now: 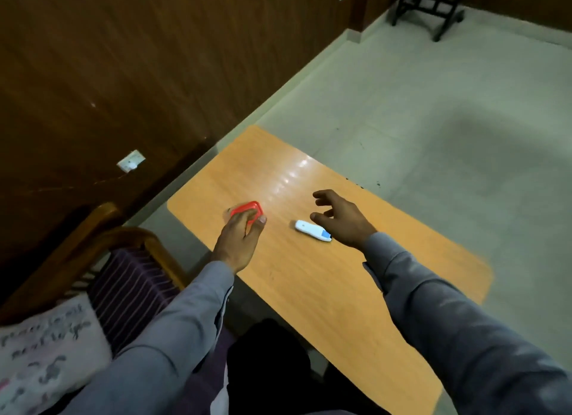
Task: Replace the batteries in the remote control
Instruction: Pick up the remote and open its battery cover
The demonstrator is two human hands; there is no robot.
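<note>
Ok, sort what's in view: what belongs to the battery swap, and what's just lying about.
Belongs to the job:
- white remote control, lying on the table
- red case under the left hand; contents not visible
- right hand, open above the remote

Just lying about:
- printed cushion
- wooden chair
- black stand

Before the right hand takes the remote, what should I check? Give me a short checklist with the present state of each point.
1. Remote lies flat on the table: ok.
2. Right hand open, empty, beside remote: ok.
3. Nothing blocks the remote: ok.
4. Left hand grips the red container: ok.
5. New batteries present: cannot tell.
6. Battery cover side facing up: cannot tell.
</note>
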